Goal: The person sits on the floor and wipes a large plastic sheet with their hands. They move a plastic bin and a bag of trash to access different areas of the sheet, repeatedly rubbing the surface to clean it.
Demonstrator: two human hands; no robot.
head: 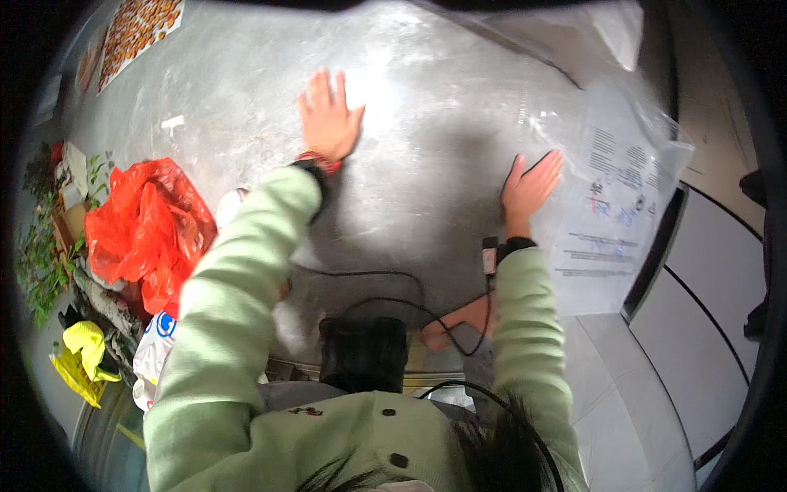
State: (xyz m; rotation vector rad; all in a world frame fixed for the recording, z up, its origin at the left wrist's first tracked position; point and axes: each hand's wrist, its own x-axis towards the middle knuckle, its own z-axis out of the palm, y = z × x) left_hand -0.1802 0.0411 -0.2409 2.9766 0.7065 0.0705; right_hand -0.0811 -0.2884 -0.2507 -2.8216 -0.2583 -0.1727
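Palm down, my left hand [330,120] rests on the grey, glossy tabletop [424,203] with its fingers spread. A red bracelet circles that wrist. My right hand [531,188] lies farther right, thumb apart from the other fingers, and holds nothing. Close to its fingertips is a clear plastic sheet [609,184] bearing print. Beside my right cuff sits a black cable plug [489,255] with a pale label. Its black cable [393,299] loops across the surface towards my left sleeve. In front of my body stands a dark, box-like object [363,353].
A crumpled red plastic bag [150,227] lies left of my left sleeve, near leafy plants [46,246] and a yellow bag [80,375]. A round whitish object [231,208] is partly hidden by that sleeve. White panels [707,295] stand at right.
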